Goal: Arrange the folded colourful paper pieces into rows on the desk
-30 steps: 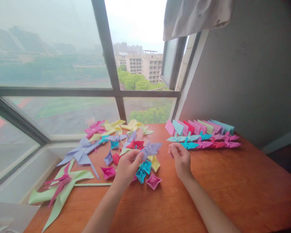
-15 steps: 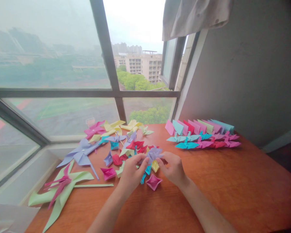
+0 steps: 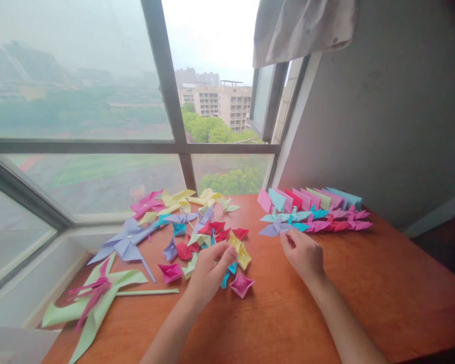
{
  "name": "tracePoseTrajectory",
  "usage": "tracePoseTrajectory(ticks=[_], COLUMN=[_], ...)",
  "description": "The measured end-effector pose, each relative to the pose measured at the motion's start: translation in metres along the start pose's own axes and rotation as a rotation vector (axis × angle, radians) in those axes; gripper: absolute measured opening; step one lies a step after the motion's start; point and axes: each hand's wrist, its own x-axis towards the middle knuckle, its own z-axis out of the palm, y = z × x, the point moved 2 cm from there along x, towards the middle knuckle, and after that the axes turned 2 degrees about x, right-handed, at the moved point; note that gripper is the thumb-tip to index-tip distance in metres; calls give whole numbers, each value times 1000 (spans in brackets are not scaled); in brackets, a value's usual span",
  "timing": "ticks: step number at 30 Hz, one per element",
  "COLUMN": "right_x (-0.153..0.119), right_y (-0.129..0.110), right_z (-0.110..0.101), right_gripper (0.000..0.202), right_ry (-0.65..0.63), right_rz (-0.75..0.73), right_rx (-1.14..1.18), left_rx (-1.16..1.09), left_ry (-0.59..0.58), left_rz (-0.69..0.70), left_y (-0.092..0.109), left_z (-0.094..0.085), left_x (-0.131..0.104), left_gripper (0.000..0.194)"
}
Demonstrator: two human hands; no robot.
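A lavender paper crane (image 3: pixel 275 229) is between the fingertips of my right hand (image 3: pixel 305 253), at the front left of the rows of folded cranes. It overlaps a blue crane (image 3: pixel 301 227) beside it. My left hand (image 3: pixel 211 268) is over the cluster of small paper boats, its fingers curled together with nothing visible in them. Yellow boats (image 3: pixel 243 257) lie just right of its fingertips, and a pink boat (image 3: pixel 242 285) sits nearer to me. A magenta boat (image 3: pixel 170 273) and a pale green boat (image 3: pixel 190 265) lie to its left.
Upright folded paper pieces (image 3: pixel 305 199) line up behind the pink cranes (image 3: pixel 337 223). Paper pinwheels, including a purple one (image 3: pixel 128 239) and a green one (image 3: pixel 94 298) with a magenta crane on it, cover the left of the wooden table (image 3: pixel 273 323). A window frame (image 3: pixel 132 147) rises behind.
My right hand has carried the lavender crane right, from between both hands to the front of the crane rows. My left hand has let go of it and stayed over the boats.
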Motion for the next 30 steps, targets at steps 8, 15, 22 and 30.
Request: tracePoseTrajectory(ticks=[8,15,22,30], right_x=[-15,-14,-12,-12], right_y=[17,24,22,21], right_z=[2,1,-2,-5], right_gripper=[29,23,21,26], right_ry=[-160,-248,-313,-375], right_rz=[151,259,304,342], right_rx=[-256,-256,-259,-239], left_rx=[58,84,117,123], left_ry=[-37,-36,-43,-46], left_rz=[1,24,34,27], left_y=[0,3,3,2], left_z=[2,3,4,3], left_x=[-1,-1,-1,-2], left_gripper=[42,37,36,34])
